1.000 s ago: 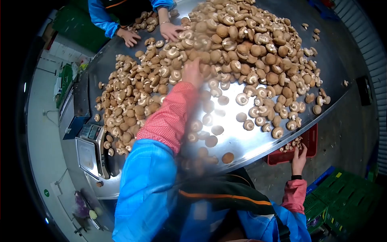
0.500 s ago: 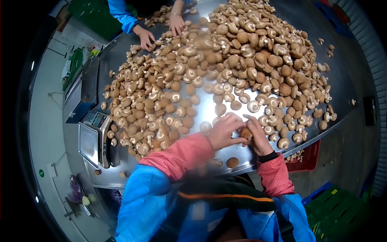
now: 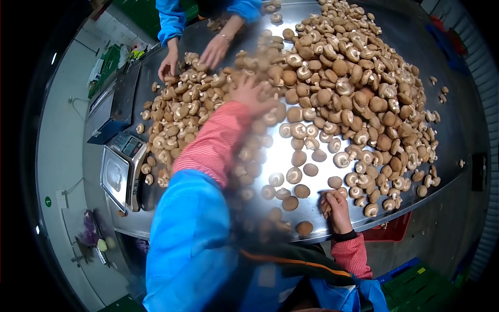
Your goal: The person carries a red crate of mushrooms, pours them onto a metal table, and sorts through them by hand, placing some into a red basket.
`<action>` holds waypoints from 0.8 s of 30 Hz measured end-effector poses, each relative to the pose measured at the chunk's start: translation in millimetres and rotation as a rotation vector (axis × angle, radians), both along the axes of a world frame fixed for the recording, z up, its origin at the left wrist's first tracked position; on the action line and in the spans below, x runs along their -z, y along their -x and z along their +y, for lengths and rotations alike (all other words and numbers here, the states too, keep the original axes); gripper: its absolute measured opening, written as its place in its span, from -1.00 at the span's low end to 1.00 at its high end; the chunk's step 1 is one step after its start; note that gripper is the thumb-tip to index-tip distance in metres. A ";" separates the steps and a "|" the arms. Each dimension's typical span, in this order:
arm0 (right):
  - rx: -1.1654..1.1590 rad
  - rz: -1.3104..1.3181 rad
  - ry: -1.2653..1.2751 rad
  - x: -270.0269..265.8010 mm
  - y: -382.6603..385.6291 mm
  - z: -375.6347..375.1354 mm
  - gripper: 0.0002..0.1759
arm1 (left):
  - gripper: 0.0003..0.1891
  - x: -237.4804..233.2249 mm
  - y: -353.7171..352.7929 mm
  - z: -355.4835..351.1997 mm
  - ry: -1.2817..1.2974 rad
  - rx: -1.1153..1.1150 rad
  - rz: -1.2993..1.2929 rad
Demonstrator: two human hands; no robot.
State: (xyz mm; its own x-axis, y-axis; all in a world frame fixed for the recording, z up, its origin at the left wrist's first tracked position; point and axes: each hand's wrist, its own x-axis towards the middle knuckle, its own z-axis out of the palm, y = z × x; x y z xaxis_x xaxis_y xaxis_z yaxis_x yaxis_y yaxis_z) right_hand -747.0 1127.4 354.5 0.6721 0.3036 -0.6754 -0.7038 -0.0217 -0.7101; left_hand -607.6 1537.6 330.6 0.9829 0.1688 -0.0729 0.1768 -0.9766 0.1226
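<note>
Brown shiitake mushrooms (image 3: 374, 104) lie in a large heap on the right of the metal table (image 3: 436, 83), and a flatter spread of mushrooms (image 3: 179, 112) covers the left. My left hand (image 3: 253, 96), slightly blurred, reaches far forward with its fingers spread over the mushrooms between the two groups. Near the front edge, my right hand (image 3: 339, 209) is closed, with a brown mushroom (image 3: 326, 206) partly visible in its fingers. A few single mushrooms (image 3: 304, 228) rest on the metal to the left of that hand.
Across the table, a co-worker's hands (image 3: 214, 50) touch the far mushrooms. A weighing scale (image 3: 120, 169) stands at the left edge, behind it a dark box (image 3: 110, 117). A red crate (image 3: 397, 229) sits below the front edge, with green crates (image 3: 423, 288) at lower right.
My left hand has left the mushroom near my right hand and reached forward and left, its fingers now spread. My right hand stays near the front edge. The co-worker's hands have shifted.
</note>
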 end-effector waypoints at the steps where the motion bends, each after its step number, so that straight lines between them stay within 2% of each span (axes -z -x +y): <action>1: -0.008 -0.001 -0.002 2.2 0.2 1.7 -0.74 | -0.24 2.0 8.9 13.9 -0.013 -0.012 0.011; 5: -0.028 -0.035 0.013 0.8 -7.2 2.0 -0.76 | -0.38 12.7 69.2 51.6 0.043 -0.094 -0.077; 6: -0.038 -0.043 0.022 1.2 -10.1 -0.7 -0.77 | -0.43 2.6 88.3 49.2 0.074 -0.142 -0.069; 8: -0.049 -0.063 0.041 1.2 -13.9 -2.5 -0.77 | -0.44 28.4 129.4 68.4 0.212 -0.091 -0.245; 10: -0.071 -0.073 0.049 -0.1 -14.6 2.3 -0.78 | -0.41 17.3 175.4 65.8 0.133 -0.188 -0.025; 12: -0.115 -0.076 0.055 4.3 -12.7 5.3 -0.78 | -0.36 -7.8 205.9 53.9 0.084 -0.224 -0.018; 14: -0.108 -0.058 0.031 2.5 -10.1 15.8 -0.79 | -0.31 -18.2 228.5 54.6 -0.023 -0.235 0.131; 16: -0.104 -0.058 0.039 6.1 -6.6 20.3 -0.79 | -0.25 -20.3 256.1 52.3 0.009 -0.203 0.100; 17: -0.106 -0.056 0.030 8.3 -5.0 19.2 -0.79 | -0.22 -20.8 264.4 53.2 0.026 -0.186 0.084; 20: -0.124 -0.045 0.013 1.1 -6.2 25.3 -0.79 | -0.17 -7.1 272.9 63.3 0.205 -0.323 -0.156; 21: -0.123 -0.056 0.026 -1.3 -5.8 27.5 -0.79 | -0.19 -29.9 258.1 59.7 0.215 -0.399 -0.188; 24: -0.116 -0.077 0.049 -4.0 -4.0 32.7 -0.79 | -0.23 -40.4 220.3 53.7 -0.045 -0.171 -0.362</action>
State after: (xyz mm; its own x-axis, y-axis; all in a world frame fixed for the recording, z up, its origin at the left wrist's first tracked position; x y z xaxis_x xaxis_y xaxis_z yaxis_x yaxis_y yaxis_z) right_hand -743.0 1160.1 358.4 0.6848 0.3500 -0.6391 -0.6380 -0.1359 -0.7580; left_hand -827.9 1591.3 370.9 0.9014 0.3270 0.2838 0.2902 -0.9427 0.1644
